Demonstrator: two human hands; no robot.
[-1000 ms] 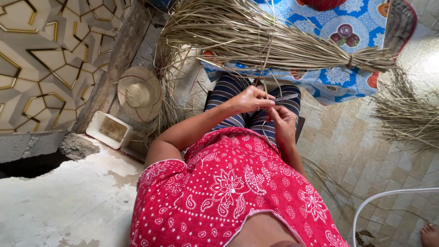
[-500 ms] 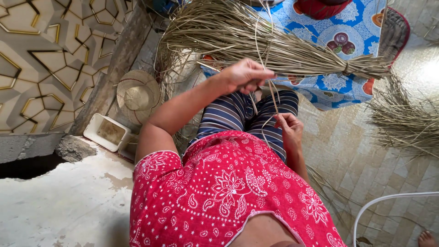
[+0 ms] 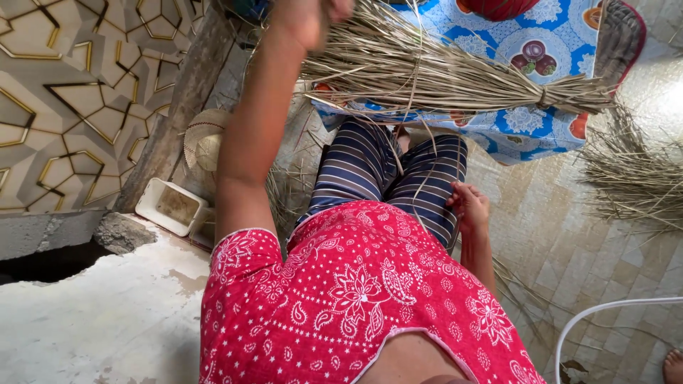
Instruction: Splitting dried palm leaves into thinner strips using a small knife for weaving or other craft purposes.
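My left hand (image 3: 307, 17) is raised to the top of the view, blurred, with its fingers closed on a few thin straw strands (image 3: 415, 107) that trail down over my striped trousers (image 3: 384, 174). My right hand (image 3: 469, 206) rests on my right thigh, fingers curled around the lower ends of those strands. A big bundle of dried straw (image 3: 455, 78), tied near its right end, lies across a blue patterned cloth (image 3: 541, 128) just beyond my knees.
Loose straw (image 3: 633, 171) lies heaped on the tiled floor at the right. A straw hat (image 3: 203, 139) and a white rectangular tray (image 3: 171, 206) sit by the patterned wall on the left. A white hose (image 3: 605, 313) and another person's foot (image 3: 672, 366) are at the bottom right.
My left hand has risen from my lap to the top of the view, drawing straw strands upward. My right hand has stayed on my thigh.
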